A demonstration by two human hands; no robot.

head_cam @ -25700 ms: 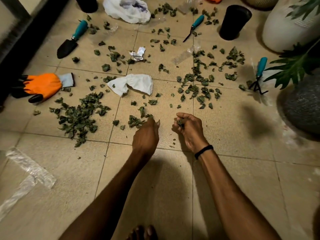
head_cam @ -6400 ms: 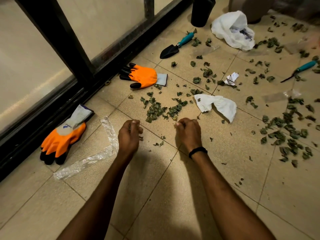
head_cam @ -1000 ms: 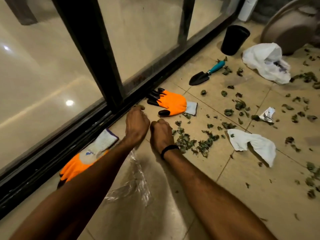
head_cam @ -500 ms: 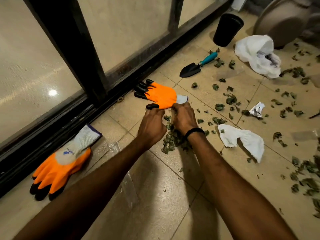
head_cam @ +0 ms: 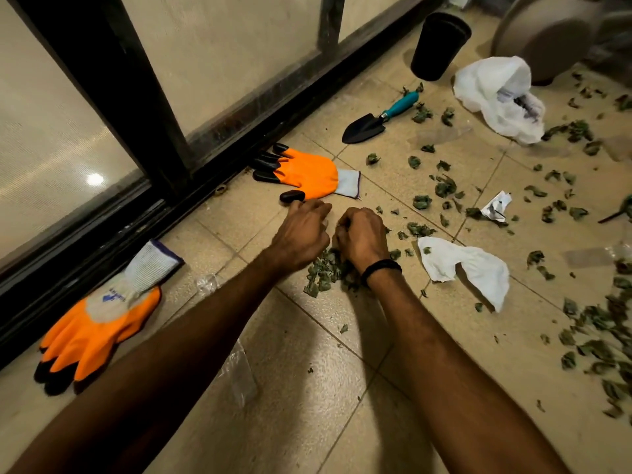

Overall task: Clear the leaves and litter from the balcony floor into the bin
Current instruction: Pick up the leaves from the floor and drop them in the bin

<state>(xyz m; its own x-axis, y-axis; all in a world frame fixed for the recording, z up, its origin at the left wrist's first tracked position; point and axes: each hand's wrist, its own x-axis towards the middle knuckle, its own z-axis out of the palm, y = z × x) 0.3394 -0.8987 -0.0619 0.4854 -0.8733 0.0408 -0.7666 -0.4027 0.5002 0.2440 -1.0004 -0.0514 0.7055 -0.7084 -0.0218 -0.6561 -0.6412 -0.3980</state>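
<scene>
A small heap of dry green leaves (head_cam: 323, 273) lies on the tiled floor under my wrists. My right hand (head_cam: 362, 237) is curled into a fist over the heap, with leaf bits showing at its fingers. Beside it, my left hand (head_cam: 301, 230) has its fingers loosely bent, tips down on the tile by the thumb of an orange glove (head_cam: 307, 172). More leaves (head_cam: 602, 340) are scattered to the right. A crumpled white tissue (head_cam: 473, 268) and a paper scrap (head_cam: 496, 208) lie right of my hands.
A second orange glove (head_cam: 95, 330) lies at the left by the black window frame (head_cam: 136, 97). A teal-handled trowel (head_cam: 367, 126), a black pot (head_cam: 437, 46), a white plastic bag (head_cam: 496, 94) and a big round planter (head_cam: 554, 32) stand further back. Clear plastic wrap (head_cam: 239, 374) lies under my left forearm.
Both hands came away from the window track to the leaf heap near the orange glove, and the right hand has drawn into a fist over it.
</scene>
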